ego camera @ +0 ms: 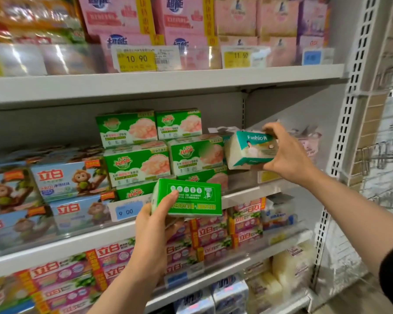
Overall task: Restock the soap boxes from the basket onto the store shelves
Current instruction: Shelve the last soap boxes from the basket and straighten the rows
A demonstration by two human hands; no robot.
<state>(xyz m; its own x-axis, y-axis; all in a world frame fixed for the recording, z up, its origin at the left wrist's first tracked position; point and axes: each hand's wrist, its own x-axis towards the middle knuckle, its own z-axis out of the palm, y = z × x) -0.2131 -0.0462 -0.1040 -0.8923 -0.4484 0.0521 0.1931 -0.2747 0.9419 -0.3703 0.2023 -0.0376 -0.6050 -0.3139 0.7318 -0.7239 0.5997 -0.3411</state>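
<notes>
White metal shelving (pixel 168 83) with perforated uprights (pixel 349 91), four tiers visible. Top shelf: pink soap packs (pixel 120 17), price tags (pixel 136 58) along the front edge. Second shelf (pixel 243 196): stacked green soap boxes (pixel 136 164) at centre, blue monkey-print packs (pixel 66 180) to their left, a blue tag marked 9.00 (pixel 126 211) at the edge. Third shelf (pixel 55 250): red-and-pink packs (pixel 213 234). Lowest tier: further red-and-pink packs (pixel 61 279), pale wrapped bars (pixel 286 266) at right.

You hold a glossy green printed carton (pixel 187 198) and a teal-and-white pack (pixel 251 150) in shiny film. Shelves (pixel 168 80) are matt grey painted metal, fronted by clear glossy plastic strips (pixel 77 225).
</notes>
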